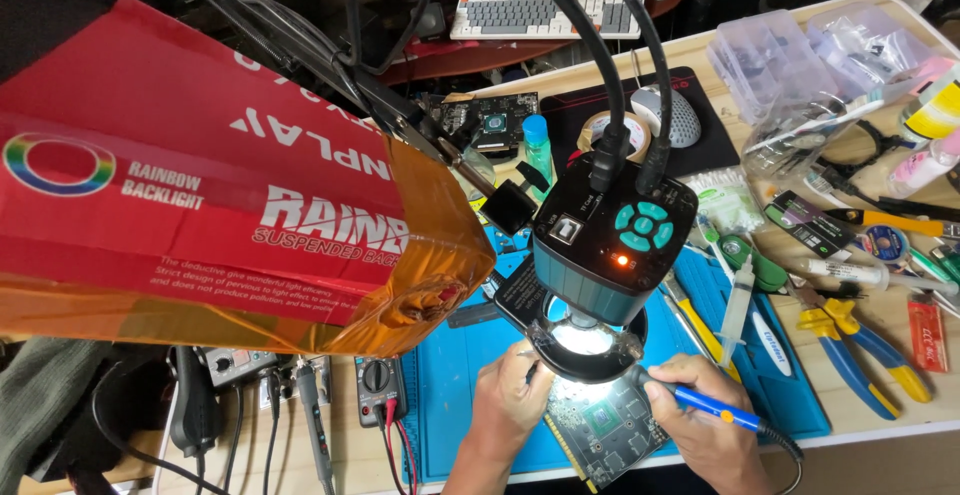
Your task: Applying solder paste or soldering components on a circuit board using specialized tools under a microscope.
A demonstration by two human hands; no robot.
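Note:
A dark green circuit board (pixel 608 433) lies on a blue work mat (pixel 460 395) under a black microscope camera (pixel 608 240) with a lit ring light (pixel 585 347). My left hand (pixel 508 405) rests at the board's left edge; its fingers are closed around a thin dark tool whose tip reaches under the light. My right hand (pixel 705 425) grips a blue-and-yellow soldering iron (pixel 722 411), its tip pointing left beneath the ring light. The iron's black cable trails off to the lower right.
A large red box (pixel 200 195) wrapped in amber tape overhangs the left. Yellow-handled pliers (pixel 850 350), a syringe (pixel 738 300), tweezers and tubes crowd the right side. A multimeter (pixel 380 387) sits at lower left. Keyboard (pixel 545 13), mouse (pixel 668 115) and clear plastic boxes (pixel 790 60) lie behind.

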